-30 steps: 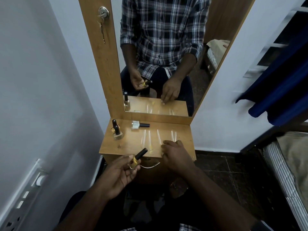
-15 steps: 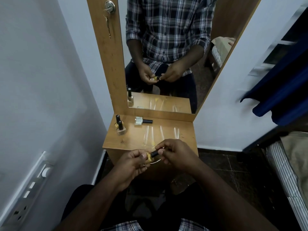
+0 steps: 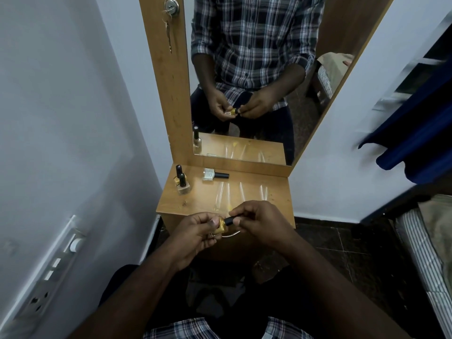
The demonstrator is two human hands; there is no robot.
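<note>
My left hand (image 3: 195,231) holds a small yellow nail polish bottle (image 3: 220,226) just in front of the wooden shelf (image 3: 200,199). The fingers of my right hand (image 3: 259,218) pinch its black cap (image 3: 230,220), which sits on the bottle. Several clear fake nails (image 3: 241,189) lie in a row on the shelf beyond my hands. Two upright polish bottles (image 3: 182,183) stand at the shelf's back left, and a pale bottle (image 3: 214,174) lies on its side near the mirror.
A tall mirror (image 3: 256,81) in a wooden frame rises behind the shelf and reflects me. A key hangs in a lock (image 3: 171,9) on the frame. White wall with a switch panel (image 3: 56,263) is at left; a bed (image 3: 430,253) and blue cloth (image 3: 415,133) at right.
My right hand left the shelf edge and came to the bottle, pinching its cap. My left hand brought the bottle up closer to the shelf's front.
</note>
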